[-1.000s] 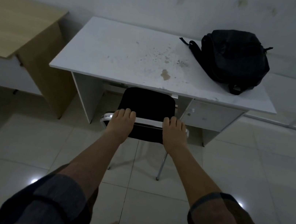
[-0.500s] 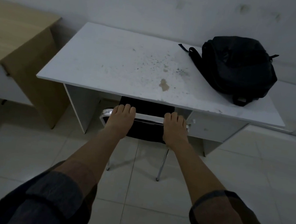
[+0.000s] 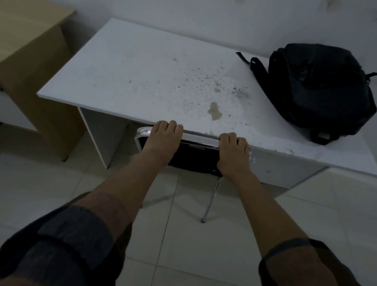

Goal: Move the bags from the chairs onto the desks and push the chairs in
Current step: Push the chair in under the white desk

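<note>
A black backpack [image 3: 318, 88] lies on the right part of the white desk [image 3: 143, 75], which has stains near its front edge. A black chair [image 3: 195, 156] with a chrome frame stands under the desk, its seat hidden beneath the top and its backrest at the desk's front edge. My left hand [image 3: 161, 138] grips the left part of the backrest's top rail, fingers curled over it. My right hand [image 3: 232, 154] grips the right part of the same rail. Both arms are stretched forward.
A wooden desk [image 3: 20, 32] stands to the left, close beside the white one. The white desk has a drawer unit [image 3: 283, 171] on its right side. Pale floor tiles [image 3: 185, 252] lie below me. A wall runs behind both desks.
The chair has slid forward under the white desk, with both hands still on its backrest. The seat is now hidden and my fingers reach the desk's front edge. I have come closer.
</note>
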